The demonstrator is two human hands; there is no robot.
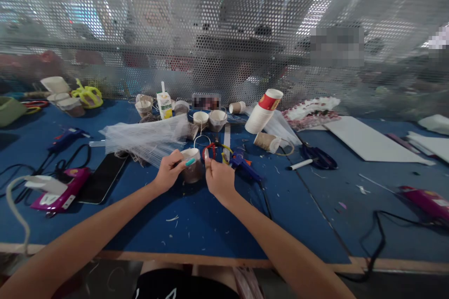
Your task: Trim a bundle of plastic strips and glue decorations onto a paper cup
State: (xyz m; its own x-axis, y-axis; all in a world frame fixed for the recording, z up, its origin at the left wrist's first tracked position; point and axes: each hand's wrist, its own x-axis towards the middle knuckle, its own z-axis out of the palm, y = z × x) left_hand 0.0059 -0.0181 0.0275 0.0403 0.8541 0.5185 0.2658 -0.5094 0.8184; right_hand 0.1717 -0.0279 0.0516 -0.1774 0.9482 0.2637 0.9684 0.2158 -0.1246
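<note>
My left hand (169,172) is closed on the rim of a small paper cup (192,174) wrapped in brown cord, holding it upright just over the blue table. A teal patch shows at its thumb tip; I cannot tell if it is a nail or a separate piece. To the right of the cup, my right hand (220,176) has its fingers pinched together, and whatever is in them is too small to name. A thin white loop (202,140) rises behind the cup. Red and yellow handles lie behind the right hand, near a blue glue gun (245,164).
Behind stand more wrapped cups (217,120), a drink carton (164,105) and a paper cup stack (261,114). Clear plastic strips (143,138) and a phone (103,178) lie left. Scissors (319,156), a marker (300,164) and white board (373,140) lie right. Perforated metal panel at the back.
</note>
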